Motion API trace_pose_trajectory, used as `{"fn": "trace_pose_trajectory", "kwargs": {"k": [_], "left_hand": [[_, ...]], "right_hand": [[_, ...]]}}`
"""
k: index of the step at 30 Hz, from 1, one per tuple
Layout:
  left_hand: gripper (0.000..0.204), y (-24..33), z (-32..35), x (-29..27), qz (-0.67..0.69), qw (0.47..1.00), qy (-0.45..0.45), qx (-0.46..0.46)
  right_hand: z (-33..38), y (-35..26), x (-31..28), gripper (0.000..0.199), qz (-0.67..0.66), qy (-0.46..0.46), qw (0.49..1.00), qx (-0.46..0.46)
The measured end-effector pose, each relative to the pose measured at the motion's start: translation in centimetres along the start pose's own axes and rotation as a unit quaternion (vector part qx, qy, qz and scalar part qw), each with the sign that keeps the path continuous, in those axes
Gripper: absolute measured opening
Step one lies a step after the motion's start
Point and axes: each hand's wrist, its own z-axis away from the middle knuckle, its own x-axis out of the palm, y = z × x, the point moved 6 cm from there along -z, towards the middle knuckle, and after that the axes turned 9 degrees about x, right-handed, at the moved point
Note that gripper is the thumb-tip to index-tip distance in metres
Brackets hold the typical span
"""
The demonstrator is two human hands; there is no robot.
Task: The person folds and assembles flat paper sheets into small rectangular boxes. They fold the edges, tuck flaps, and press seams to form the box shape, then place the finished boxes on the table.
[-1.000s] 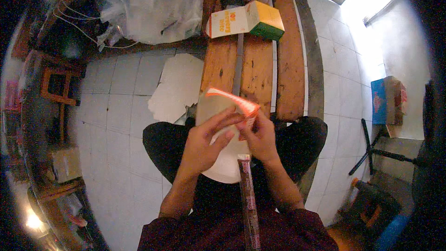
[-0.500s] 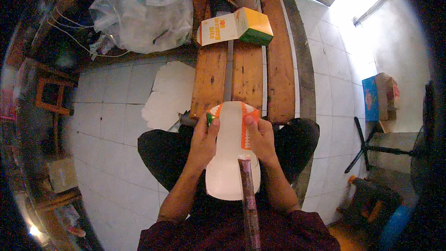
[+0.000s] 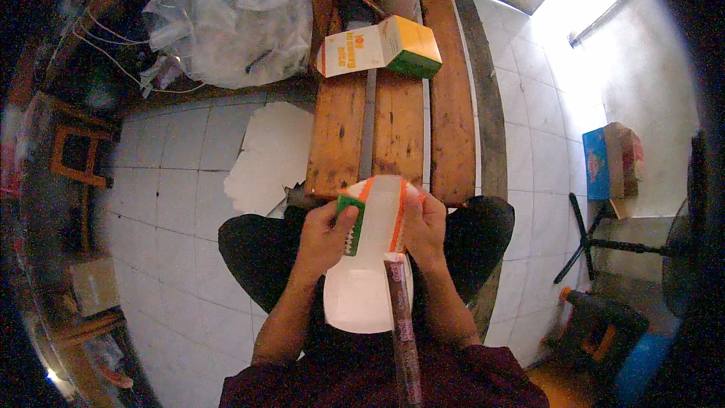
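Both hands grip a flat white carton blank over the lap, at the near end of the wooden bench.

The left hand (image 3: 326, 234) pinches the green-and-orange flap on the left edge of the carton blank (image 3: 370, 257); the right hand (image 3: 427, 228) clasps its right edge. A dark stick (image 3: 402, 332) lies along the blank's lower right. At the wooden bench (image 3: 340, 136)'s far end lies a folded box (image 3: 377, 47); cardboard sheets (image 3: 268, 155) rest on the floor beside its left edge.

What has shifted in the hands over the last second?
The white card sheet with orange and green edges was turned from edge-on and raised to flat, facing the camera, lower over the lap. Left hand and right hand kept their grip, one on each side. The folded carton on the wooden bench stayed put.
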Motion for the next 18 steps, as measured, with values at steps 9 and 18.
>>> {"fn": "trace_pose_trajectory", "kwargs": {"k": [9, 18], "left_hand": [[0.037, 1.5, 0.9, -0.9, 0.038, 0.997, 0.052, 0.031], [0.03, -2.2, 2.9, -0.4, 0.123, 0.971, 0.141, -0.149]], "right_hand": [[3.2, 3.6, -0.2, 0.037, -0.06, 0.003, 0.998, 0.033], [2.7, 3.3, 0.9, 0.033, -0.33, -0.069, 0.922, 0.19]]}}
